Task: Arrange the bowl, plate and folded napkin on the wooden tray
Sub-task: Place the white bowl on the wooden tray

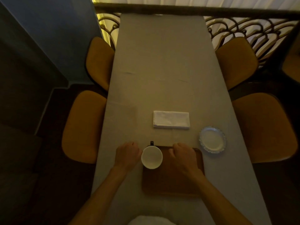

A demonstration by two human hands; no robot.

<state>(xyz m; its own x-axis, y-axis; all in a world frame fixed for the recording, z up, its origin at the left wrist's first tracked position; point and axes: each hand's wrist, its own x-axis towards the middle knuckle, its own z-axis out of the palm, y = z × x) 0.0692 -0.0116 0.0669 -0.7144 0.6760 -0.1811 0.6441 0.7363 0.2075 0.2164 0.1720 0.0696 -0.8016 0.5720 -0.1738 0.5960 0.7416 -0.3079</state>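
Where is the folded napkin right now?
In the head view, the folded napkin lies flat on the tablecloth beyond the wooden tray's far edge, up and left of the plate; neither hand touches it.

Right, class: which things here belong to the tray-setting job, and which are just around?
Job: wooden tray; white bowl at its far-left corner; plate beside it on the tablecloth; folded napkin beyond it.
Around: four chairs; railing; curtain.
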